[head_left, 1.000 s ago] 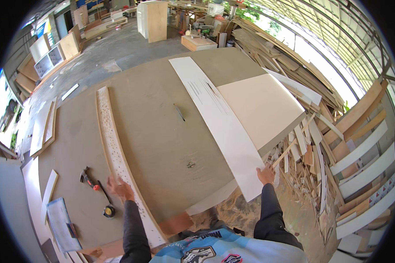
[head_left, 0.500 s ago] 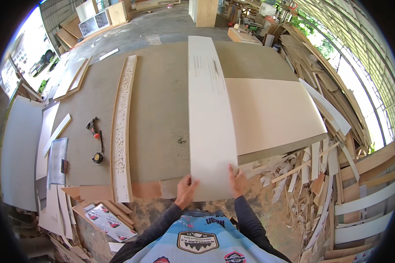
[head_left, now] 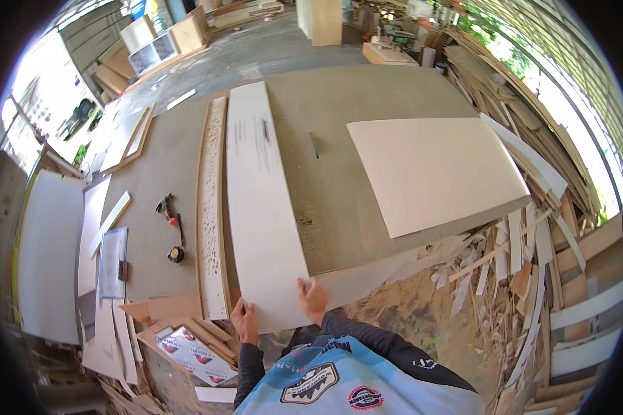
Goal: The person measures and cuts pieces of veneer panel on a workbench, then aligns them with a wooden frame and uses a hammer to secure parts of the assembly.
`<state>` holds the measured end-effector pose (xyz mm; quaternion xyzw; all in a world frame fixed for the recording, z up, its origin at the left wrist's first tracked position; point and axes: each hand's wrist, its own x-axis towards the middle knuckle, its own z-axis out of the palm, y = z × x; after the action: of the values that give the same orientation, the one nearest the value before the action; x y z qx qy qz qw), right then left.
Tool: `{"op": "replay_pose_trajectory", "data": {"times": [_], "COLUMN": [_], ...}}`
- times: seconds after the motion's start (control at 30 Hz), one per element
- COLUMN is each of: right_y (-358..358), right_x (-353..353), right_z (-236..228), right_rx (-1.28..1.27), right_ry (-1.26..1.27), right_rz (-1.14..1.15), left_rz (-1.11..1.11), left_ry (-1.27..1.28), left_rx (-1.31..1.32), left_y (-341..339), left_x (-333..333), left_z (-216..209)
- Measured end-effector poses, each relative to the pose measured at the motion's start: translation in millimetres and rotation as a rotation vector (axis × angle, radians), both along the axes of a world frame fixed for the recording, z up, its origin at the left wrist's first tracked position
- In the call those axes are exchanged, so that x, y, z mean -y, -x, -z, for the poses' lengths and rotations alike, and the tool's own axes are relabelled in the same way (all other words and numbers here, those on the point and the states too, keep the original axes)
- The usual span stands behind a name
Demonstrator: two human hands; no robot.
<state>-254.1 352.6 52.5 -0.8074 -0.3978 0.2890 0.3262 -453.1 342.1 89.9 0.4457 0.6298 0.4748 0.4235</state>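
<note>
A long white board lies lengthwise across the grey-brown worktable, its near end jutting past the table's front edge. My left hand grips the left side of that near end. On the opposite edge my right hand is closed, thumb on top and fingers hidden below. Just left of the board runs a narrow wooden channel with a pitted, speckled inner face. A hammer and a tape measure lie farther left.
A pale rectangular sheet rests on the table's right side. A thin dark pencil-like object lies in the middle. Wood offcuts are heaped at right, with stacked planks behind. A clear-topped case sits at left.
Both hands have shifted the white board leftward, close to the speckled channel. It no longer covers the pale sheet's left edge, and the thin dark object now shows. My view has shifted slightly.
</note>
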Motion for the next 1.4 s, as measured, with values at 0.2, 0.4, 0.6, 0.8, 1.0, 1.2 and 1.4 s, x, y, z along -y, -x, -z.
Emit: {"op": "replay_pose_trajectory", "data": {"times": [0.2, 0.4, 0.6, 0.8, 1.0, 1.2, 1.4], "right_y": [44, 39, 28, -67, -279, -560, -803], "right_x": [6, -1, -22, -22, 24, 57, 97], "right_z": [12, -8, -19, -20, -30, 47, 90], "right_rx": [0.017, 0.043, -0.156, 0.051, 0.051, 0.174, -0.054], "right_ry": [-0.234, -0.175, -0.166, -0.385, -0.423, -0.423, -0.293], "right_rz": [-0.176, -0.365, -0.413, -0.765, -0.141, 0.741, 0.789], "left_rz": [-0.082, 0.131, 0.104, 0.24, 0.321, 0.145, -0.066], "left_ry": [0.176, 0.29, 0.105, -0.186, 0.201, 0.429, 0.282], "left_rx": [-0.719, -0.869, -0.941, -0.578, 0.259, 0.265, -0.397], "left_y": [18, -8, -19, -91, -212, -357, -465], "left_x": [21, 74, 77, 23, -28, -62, -98], "left_z": [10, -6, -17, -25, -3, 30, 20]}}
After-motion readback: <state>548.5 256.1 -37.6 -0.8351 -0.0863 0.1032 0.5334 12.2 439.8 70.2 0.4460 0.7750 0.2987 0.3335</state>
